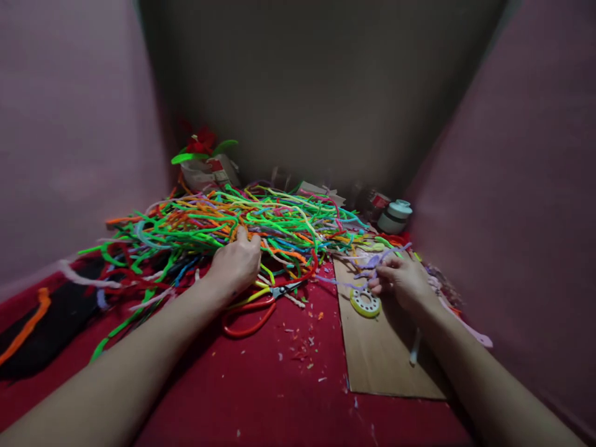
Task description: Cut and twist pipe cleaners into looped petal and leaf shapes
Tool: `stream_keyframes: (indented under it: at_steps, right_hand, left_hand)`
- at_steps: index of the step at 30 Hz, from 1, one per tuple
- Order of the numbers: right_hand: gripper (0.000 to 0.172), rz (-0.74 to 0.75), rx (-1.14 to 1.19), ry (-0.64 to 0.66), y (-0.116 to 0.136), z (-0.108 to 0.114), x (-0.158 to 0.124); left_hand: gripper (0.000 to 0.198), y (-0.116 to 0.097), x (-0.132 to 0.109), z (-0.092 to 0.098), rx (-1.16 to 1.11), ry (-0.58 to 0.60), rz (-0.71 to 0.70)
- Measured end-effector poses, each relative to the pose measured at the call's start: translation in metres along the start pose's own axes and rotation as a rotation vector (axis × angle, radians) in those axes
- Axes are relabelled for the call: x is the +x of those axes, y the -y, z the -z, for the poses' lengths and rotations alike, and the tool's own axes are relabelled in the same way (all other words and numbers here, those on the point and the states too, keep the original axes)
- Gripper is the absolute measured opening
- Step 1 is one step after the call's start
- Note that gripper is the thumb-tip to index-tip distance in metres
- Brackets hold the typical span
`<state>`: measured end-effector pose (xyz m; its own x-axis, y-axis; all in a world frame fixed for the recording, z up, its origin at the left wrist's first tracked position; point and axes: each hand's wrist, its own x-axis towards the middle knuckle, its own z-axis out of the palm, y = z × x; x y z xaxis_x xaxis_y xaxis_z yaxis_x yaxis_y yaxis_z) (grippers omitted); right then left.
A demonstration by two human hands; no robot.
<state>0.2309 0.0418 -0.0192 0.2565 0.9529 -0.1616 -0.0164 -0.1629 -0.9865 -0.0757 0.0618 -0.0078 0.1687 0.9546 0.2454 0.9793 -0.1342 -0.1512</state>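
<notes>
A big pile of coloured pipe cleaners (242, 226), mostly green, orange and red, covers the back of a red cloth (279, 397). My left hand (235, 261) reaches into the near edge of the pile, fingers curled around some strands. My right hand (403, 279) rests on a brown cardboard sheet (377, 360) and pinches pale purple pipe cleaners (372, 261). A yellow-green ring with holes (365, 302) lies just in front of that hand. Scissors with orange-red handles (254, 310) lie on the cloth below my left hand.
A red artificial flower with green leaves (201, 148) stands over a white packet at the back left. A small white jar (395, 216) sits at the back right. Pink walls close in both sides. Small cut scraps (302, 344) dot the cloth.
</notes>
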Motion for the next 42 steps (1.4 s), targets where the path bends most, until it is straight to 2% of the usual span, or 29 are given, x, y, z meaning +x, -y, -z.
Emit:
stream_keyframes:
  at_steps: [6,10,12,14,15,16,17,19,20,21,22,24,28,31,35,38,42]
  right_hand:
    - [0.020,0.024,0.044,-0.004,-0.005,0.002,0.002]
    - [0.014,0.066,0.128,-0.023,0.006,-0.001,-0.005]
    - [0.012,0.088,0.229,-0.003,0.014,-0.004,-0.012]
    - [0.012,0.088,0.348,0.049,0.023,-0.010,-0.019]
    - [0.013,0.087,0.400,0.082,0.027,-0.014,-0.023]
    - [0.013,0.091,0.444,0.102,0.030,-0.020,-0.028]
    - [0.014,0.105,0.477,0.127,0.033,-0.027,-0.034]
    - [0.017,0.149,0.548,0.170,0.036,-0.042,-0.046]
    - [0.015,0.148,0.571,0.198,0.035,-0.050,-0.054]
    - [0.014,0.143,0.583,0.218,0.034,-0.057,-0.062]
    - [0.014,0.131,0.593,0.228,0.032,-0.064,-0.070]
    - [0.015,0.090,0.608,0.254,0.023,-0.072,-0.087]
    - [0.019,-0.056,0.681,0.291,0.000,-0.069,-0.109]
    - [0.009,-0.118,0.779,0.229,-0.010,-0.058,-0.107]
    - [0.022,-0.090,0.989,0.106,-0.006,-0.047,-0.096]
    - [0.031,-0.058,1.080,0.134,0.001,-0.042,-0.092]
    - [0.033,-0.062,1.051,0.161,0.003,-0.041,-0.097]
  left_hand:
    - [0.041,-0.001,-0.001,0.007,0.023,-0.011,0.021]
    - [0.042,-0.004,-0.011,0.026,0.008,-0.177,0.044]
    - [0.040,-0.007,-0.018,0.035,-0.111,-0.299,0.011]
    - [0.035,-0.013,-0.025,0.040,-0.369,-0.347,-0.086]
    - [0.033,-0.018,-0.028,0.041,-0.544,-0.297,-0.152]
    - [0.031,-0.024,-0.031,0.041,-0.742,-0.187,-0.213]
    - [0.032,-0.030,-0.033,0.041,-0.949,-0.023,-0.255]
    - [0.041,-0.043,-0.039,0.039,-1.352,0.389,-0.206]
    - [0.046,-0.049,-0.041,0.038,-1.522,0.538,-0.148]
    - [0.046,-0.054,-0.044,0.037,-1.669,0.623,-0.104]
    - [0.043,-0.058,-0.046,0.036,-1.793,0.643,-0.059]
    - [0.035,-0.062,-0.049,0.033,-1.921,0.597,0.003]
    - [0.025,-0.065,-0.053,0.029,-1.897,0.462,0.030]
    - [0.020,-0.068,-0.054,0.029,-1.892,0.445,0.030]
    - [0.019,-0.071,-0.054,0.029,-1.920,0.501,0.035]
    - [0.015,-0.070,-0.053,0.028,-2.021,0.514,0.070]
    - [0.008,-0.067,-0.047,0.031,-2.295,0.430,0.147]
